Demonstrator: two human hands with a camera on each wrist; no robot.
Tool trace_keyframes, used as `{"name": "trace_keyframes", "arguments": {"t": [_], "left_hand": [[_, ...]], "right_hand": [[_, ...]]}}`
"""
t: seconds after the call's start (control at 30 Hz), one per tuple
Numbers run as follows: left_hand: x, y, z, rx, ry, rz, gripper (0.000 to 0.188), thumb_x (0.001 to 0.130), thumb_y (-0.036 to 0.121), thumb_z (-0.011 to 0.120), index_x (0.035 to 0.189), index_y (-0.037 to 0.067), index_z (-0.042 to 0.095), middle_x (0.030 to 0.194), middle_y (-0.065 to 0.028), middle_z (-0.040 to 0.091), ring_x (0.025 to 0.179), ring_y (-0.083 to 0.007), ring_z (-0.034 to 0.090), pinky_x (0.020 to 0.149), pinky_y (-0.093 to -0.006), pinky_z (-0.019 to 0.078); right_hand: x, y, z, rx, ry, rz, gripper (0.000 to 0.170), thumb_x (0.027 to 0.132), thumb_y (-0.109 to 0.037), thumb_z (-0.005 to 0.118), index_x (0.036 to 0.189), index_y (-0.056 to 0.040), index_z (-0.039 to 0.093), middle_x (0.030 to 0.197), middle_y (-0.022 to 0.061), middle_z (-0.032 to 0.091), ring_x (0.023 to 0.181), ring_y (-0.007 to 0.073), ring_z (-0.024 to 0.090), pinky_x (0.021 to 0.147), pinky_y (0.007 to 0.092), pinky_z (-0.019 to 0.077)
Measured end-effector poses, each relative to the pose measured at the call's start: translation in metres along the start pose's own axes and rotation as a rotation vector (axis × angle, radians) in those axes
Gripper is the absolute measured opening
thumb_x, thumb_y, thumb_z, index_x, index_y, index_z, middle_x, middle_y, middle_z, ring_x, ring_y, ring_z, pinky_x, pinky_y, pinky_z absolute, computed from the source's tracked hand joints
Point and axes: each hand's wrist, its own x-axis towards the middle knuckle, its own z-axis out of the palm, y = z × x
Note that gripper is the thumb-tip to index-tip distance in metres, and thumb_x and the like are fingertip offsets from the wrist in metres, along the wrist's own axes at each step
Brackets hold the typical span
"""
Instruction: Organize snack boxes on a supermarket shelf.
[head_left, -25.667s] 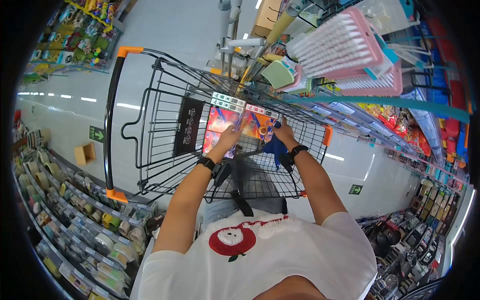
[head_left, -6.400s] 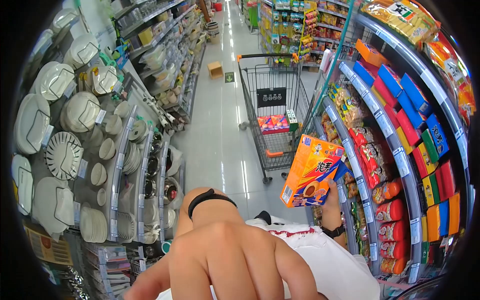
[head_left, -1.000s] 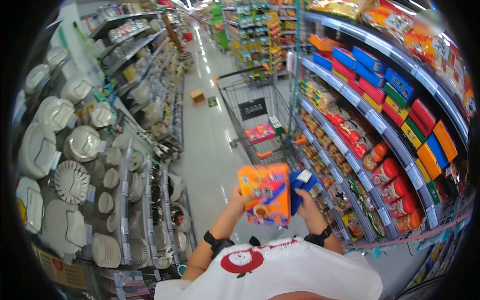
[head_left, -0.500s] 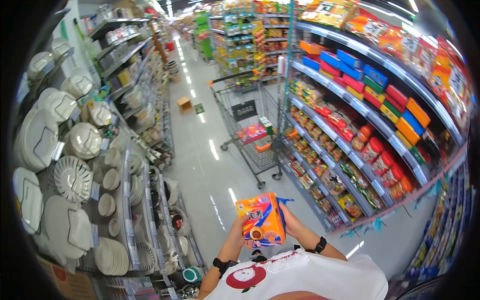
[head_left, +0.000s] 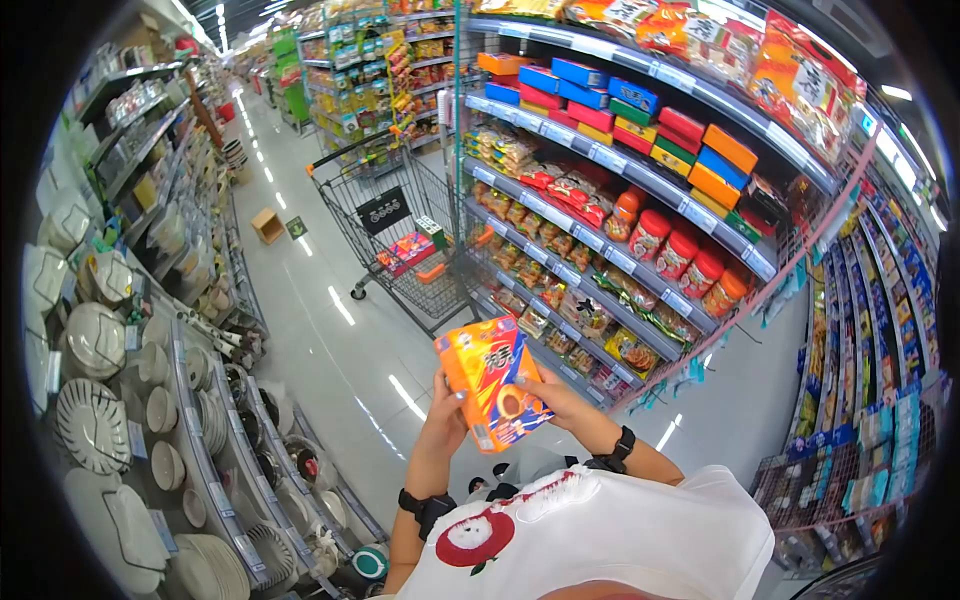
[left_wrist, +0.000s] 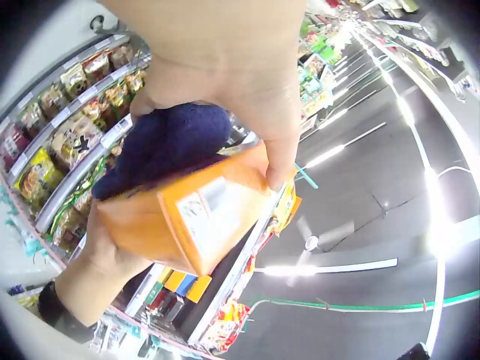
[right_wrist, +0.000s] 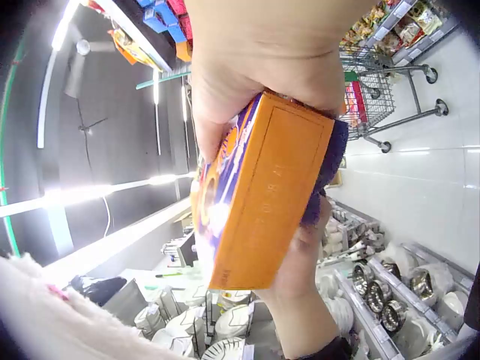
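Observation:
Both hands hold an orange and blue snack box (head_left: 495, 385) in front of the chest, its printed front turned up in the head view. My left hand (head_left: 444, 412) grips its left side. The right hand (head_left: 556, 396) grips the right side, thumb on the front. A dark blue cloth (left_wrist: 165, 142) is bunched behind the box, against the hands. In the right wrist view the box's plain orange side panel (right_wrist: 270, 195) faces the camera, with the right hand (right_wrist: 262, 67) above and the left hand (right_wrist: 300, 262) below.
A black shopping cart (head_left: 390, 220) with red boxes (head_left: 407, 252) inside stands ahead, beside snack shelves (head_left: 600, 250) on the right. Plates and bowls fill shelves (head_left: 190, 400) on the left. A small wooden crate (head_left: 267, 226) sits on the aisle floor.
Earlier, the right hand alone held the box while the left hand was near the camera. Now both hold it. Over the last second the view has turned right and the box has tilted.

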Motion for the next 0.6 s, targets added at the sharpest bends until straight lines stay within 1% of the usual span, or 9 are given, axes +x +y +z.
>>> {"name": "trace_keyframes", "arguments": {"t": [0.1,0.13,0.2,0.27,0.37,0.43,0.5,0.53,0.6], "left_hand": [[0.013,-0.014,0.007,-0.019,-0.13,-0.08,0.071,0.08,0.018,0.065,0.134,0.013,0.02,0.128,-0.0097,0.043,0.118,-0.0244,0.047,0.093,-0.0397,0.0454],[0.016,-0.02,0.009,-0.037,-0.12,-0.099,0.069,0.079,0.017,0.067,0.133,0.01,0.025,0.126,-0.0116,0.047,0.115,-0.0247,0.05,0.094,-0.0399,0.0452],[0.021,-0.032,0.002,-0.084,-0.116,-0.256,0.065,0.079,0.02,0.067,0.131,0.006,0.03,0.125,-0.0127,0.049,0.113,-0.0248,0.052,0.094,-0.04,0.045],[0.022,-0.04,-0.001,-0.108,-0.117,-0.376,0.062,0.08,0.027,0.067,0.128,0.0,0.038,0.124,-0.0142,0.051,0.111,-0.0252,0.054,0.095,-0.0395,0.0443],[0.019,-0.051,-0.017,-0.137,-0.079,-0.508,0.065,0.082,0.032,0.065,0.13,0.0,0.035,0.127,-0.0154,0.049,0.113,-0.0256,0.052,0.096,-0.0397,0.0433],[0.02,-0.053,-0.015,0.004,-0.039,-0.408,0.068,0.084,0.041,0.059,0.133,0.002,0.033,0.132,-0.0151,0.045,0.117,-0.0271,0.049,0.099,-0.0421,0.04],[0.026,-0.051,-0.009,0.072,-0.073,-0.318,0.07,0.085,0.049,0.052,0.136,0.005,0.03,0.135,-0.0134,0.041,0.119,-0.0283,0.047,0.1,-0.0438,0.0386],[0.031,-0.056,-0.011,0.082,-0.016,-0.282,0.071,0.086,0.054,0.046,0.137,0.006,0.029,0.137,-0.0138,0.039,0.119,-0.0291,0.046,0.1,-0.0451,0.0382],[0.041,-0.063,-0.006,0.021,-0.016,-0.24,0.071,0.087,0.054,0.045,0.136,0.006,0.03,0.136,-0.0141,0.04,0.12,-0.0296,0.046,0.099,-0.0459,0.0384]], "right_hand": [[-0.015,-0.002,-0.013,0.12,0.06,-0.028,0.059,0.086,-0.02,0.061,0.133,-0.0039,0.03,0.121,0.011,0.051,0.105,0.0198,0.056,0.088,0.0333,0.0486],[-0.02,0.0,-0.018,0.144,0.088,-0.042,0.06,0.086,-0.02,0.061,0.134,-0.0044,0.029,0.122,0.011,0.051,0.107,0.0196,0.056,0.089,0.0334,0.0484],[-0.026,-0.002,-0.026,0.141,0.166,-0.053,0.063,0.086,-0.019,0.06,0.137,-0.0065,0.025,0.126,0.0108,0.048,0.111,0.0196,0.053,0.09,0.0335,0.0472],[-0.026,-0.009,-0.033,0.117,0.077,-0.053,0.064,0.086,-0.019,0.06,0.138,-0.0064,0.024,0.126,0.0105,0.047,0.111,0.0192,0.053,0.091,0.0327,0.0468],[-0.014,-0.015,-0.041,0.107,-0.063,-0.025,0.065,0.085,-0.018,0.06,0.138,-0.0055,0.024,0.127,0.0099,0.047,0.111,0.0182,0.052,0.091,0.0315,0.0457],[-0.004,-0.016,-0.048,0.093,-0.143,-0.053,0.064,0.085,-0.018,0.061,0.137,-0.0048,0.025,0.127,0.0097,0.047,0.112,0.0173,0.052,0.092,0.0313,0.0445],[0.002,-0.02,-0.051,0.006,-0.083,-0.13,0.067,0.082,-0.018,0.065,0.135,-0.0045,0.027,0.125,0.0091,0.048,0.113,0.0174,0.05,0.095,0.0324,0.0417],[0.002,-0.022,-0.05,-0.026,-0.051,-0.157,0.067,0.081,-0.017,0.066,0.135,-0.0045,0.028,0.125,0.009,0.048,0.113,0.0174,0.049,0.095,0.0325,0.0411],[0.002,-0.027,-0.047,0.008,0.0,-0.232,0.069,0.079,-0.015,0.069,0.134,-0.0044,0.029,0.123,0.0085,0.049,0.113,0.0175,0.049,0.096,0.0327,0.0406]]}}
